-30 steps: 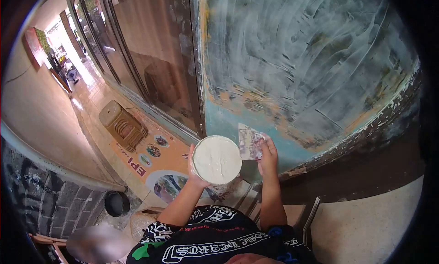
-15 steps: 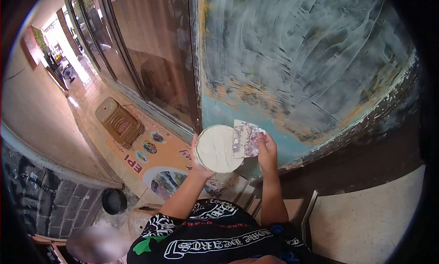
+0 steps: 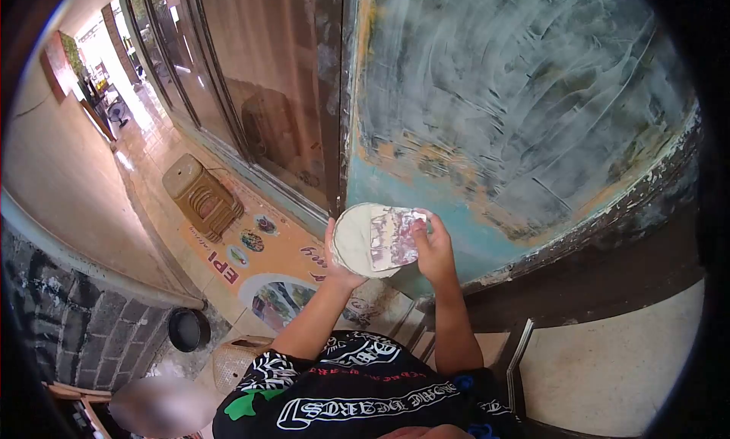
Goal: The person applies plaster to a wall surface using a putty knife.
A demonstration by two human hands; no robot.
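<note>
My left hand (image 3: 339, 265) is wrapped round the side of a round tub of off-white putty (image 3: 353, 240), held up at the middle of the view. Between thumb and fingers, my right hand (image 3: 436, 250) grips a flat rectangular putty spreader (image 3: 391, 240) smeared with white and purplish-brown residue. The spreader overlaps the right half of the putty surface in this view. Just beyond stands a wall (image 3: 494, 81) with streaky grey putty over turquoise and orange-brown paint.
A stack of brown plastic stools (image 3: 201, 195) stands on an orange printed banner (image 3: 258, 241) along the floor. A dark round pan (image 3: 188, 330) sits by the block wall (image 3: 114, 325). Glass sliding doors (image 3: 266, 81) border the putty wall. A blurred shape (image 3: 163, 407) is at lower left.
The spreader has moved left, further over the putty in the tub, with my right hand following. The view has shifted slightly, so the wall and doors sit more to the right.
</note>
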